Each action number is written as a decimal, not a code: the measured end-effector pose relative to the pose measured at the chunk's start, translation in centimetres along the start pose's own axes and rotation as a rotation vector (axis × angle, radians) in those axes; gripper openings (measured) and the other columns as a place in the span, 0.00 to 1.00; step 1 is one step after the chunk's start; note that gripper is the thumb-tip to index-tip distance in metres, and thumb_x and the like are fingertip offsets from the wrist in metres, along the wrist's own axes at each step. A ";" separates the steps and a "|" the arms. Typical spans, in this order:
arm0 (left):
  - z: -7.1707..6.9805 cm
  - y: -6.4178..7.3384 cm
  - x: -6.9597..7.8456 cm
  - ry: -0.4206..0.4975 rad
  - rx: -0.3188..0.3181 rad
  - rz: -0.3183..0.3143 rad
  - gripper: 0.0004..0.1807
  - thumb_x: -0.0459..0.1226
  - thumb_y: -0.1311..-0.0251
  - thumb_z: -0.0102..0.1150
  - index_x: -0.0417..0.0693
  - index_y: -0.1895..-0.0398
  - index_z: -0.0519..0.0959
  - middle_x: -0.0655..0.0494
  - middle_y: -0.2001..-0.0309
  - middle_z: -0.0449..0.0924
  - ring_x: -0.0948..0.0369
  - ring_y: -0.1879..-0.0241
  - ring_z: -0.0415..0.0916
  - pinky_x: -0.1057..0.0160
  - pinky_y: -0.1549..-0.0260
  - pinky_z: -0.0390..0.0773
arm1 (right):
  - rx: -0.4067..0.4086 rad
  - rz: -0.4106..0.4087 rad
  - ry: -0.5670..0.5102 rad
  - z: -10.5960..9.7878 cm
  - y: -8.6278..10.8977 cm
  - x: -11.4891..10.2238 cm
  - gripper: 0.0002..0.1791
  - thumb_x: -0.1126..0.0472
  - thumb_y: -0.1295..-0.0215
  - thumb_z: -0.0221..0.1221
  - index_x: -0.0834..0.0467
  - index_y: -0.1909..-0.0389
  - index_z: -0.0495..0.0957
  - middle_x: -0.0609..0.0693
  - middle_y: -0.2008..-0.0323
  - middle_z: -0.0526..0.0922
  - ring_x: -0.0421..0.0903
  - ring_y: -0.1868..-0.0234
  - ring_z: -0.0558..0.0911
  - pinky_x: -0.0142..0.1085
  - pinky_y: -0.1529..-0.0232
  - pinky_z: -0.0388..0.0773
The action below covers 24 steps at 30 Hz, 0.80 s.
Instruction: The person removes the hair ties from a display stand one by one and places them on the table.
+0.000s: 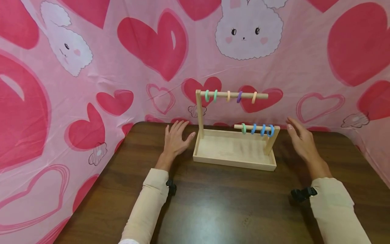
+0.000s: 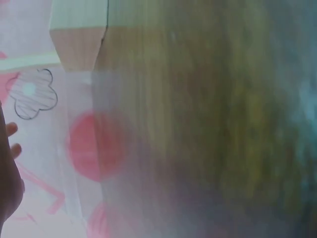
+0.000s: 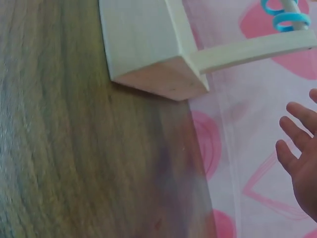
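Observation:
A pale wooden rack stands on the table, its shallow tray (image 1: 234, 165) carrying a tall post at left and a shorter one at right. On the upper rod (image 1: 260, 96) hang two green rings, two peach rings and a purple ring (image 1: 239, 97). The lower rod (image 1: 238, 126) bears a green ring (image 1: 243, 128) and three blue rings (image 1: 263, 130). Left of the rack, my left hand (image 1: 176, 140) has its fingers extended and holds nothing. My right hand (image 1: 303, 140), also holding nothing, is beside the right post with fingers loosely straight; its fingers (image 3: 295, 133) show at the right wrist view's edge.
The dark wooden table (image 1: 213, 203) carries the rack near its back edge. Behind and at both sides hangs a pink cloth (image 1: 128, 64) with hearts and rabbits. Black wrist straps (image 1: 171, 187) sit at both cuffs.

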<state>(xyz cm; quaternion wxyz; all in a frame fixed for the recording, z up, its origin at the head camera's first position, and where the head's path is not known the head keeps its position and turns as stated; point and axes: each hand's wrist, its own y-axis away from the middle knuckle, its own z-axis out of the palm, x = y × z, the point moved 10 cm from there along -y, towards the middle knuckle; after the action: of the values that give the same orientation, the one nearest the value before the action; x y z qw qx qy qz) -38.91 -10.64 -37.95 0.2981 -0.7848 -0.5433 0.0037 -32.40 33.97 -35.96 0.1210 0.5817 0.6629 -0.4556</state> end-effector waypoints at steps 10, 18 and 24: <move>-0.6 0.0 2.3 0.085 0.051 0.011 0.32 0.58 0.33 0.50 0.50 0.33 0.76 0.46 0.32 0.77 0.45 0.27 0.67 0.29 0.27 0.53 | -0.056 0.020 -0.153 0.8 -0.3 -1.1 0.28 0.53 0.21 0.52 0.64 0.29 0.68 0.35 0.37 0.79 0.13 0.46 0.70 0.09 0.48 0.65; -1.1 0.0 4.1 0.159 0.093 0.035 0.29 0.54 0.33 0.54 0.47 0.38 0.79 0.47 0.37 0.81 0.47 0.32 0.73 0.32 0.27 0.54 | -0.104 0.083 -0.306 1.7 -0.3 -1.3 0.24 0.57 0.25 0.58 0.61 0.32 0.73 0.24 0.50 0.80 0.18 0.50 0.78 0.11 0.50 0.71; -1.4 0.2 5.8 0.213 0.141 0.070 0.27 0.53 0.34 0.54 0.47 0.40 0.80 0.48 0.41 0.84 0.48 0.35 0.77 0.32 0.29 0.59 | -0.067 0.009 -0.579 1.7 -0.7 -1.8 0.18 0.73 0.32 0.60 0.57 0.45 0.84 0.30 0.57 0.88 0.24 0.56 0.85 0.15 0.53 0.77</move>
<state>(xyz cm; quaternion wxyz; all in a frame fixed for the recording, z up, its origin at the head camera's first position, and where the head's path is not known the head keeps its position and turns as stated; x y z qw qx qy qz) -35.93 -6.39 -35.08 0.4084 -0.7763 -0.4791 -0.0311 -33.13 31.65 -35.33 0.3265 0.4259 0.6130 -0.5799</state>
